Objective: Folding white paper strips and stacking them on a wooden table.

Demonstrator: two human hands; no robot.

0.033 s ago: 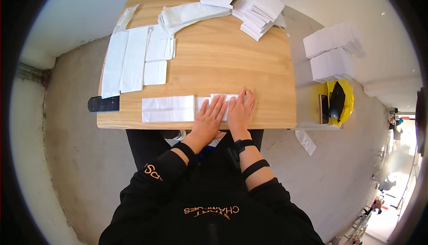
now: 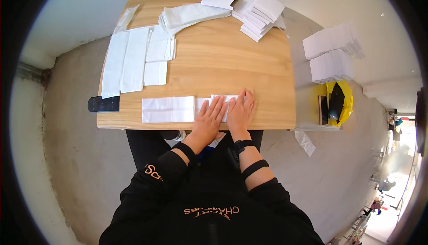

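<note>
Near the front edge of the wooden table (image 2: 223,62) lies a long, thin white plastic sleeve or packet (image 2: 167,109), its left part flat and shiny. My left hand (image 2: 208,119) presses down on its middle, fingers stretched out and pointing away. Right beside it, my right hand (image 2: 240,113) rests palm down over the packet's right end, fingers extended. Both hands cover part of the white material, so its right end is mostly hidden. A raised white piece (image 2: 215,97) shows at the fingertips.
At the table's left lie white flat packets (image 2: 133,60); farther back are a stack of white sleeves (image 2: 191,15) and folded white cards (image 2: 261,15). A black flat object (image 2: 103,104) juts past the left edge. Beside the table's right are white card stacks (image 2: 330,53) and a yellow bag (image 2: 347,104).
</note>
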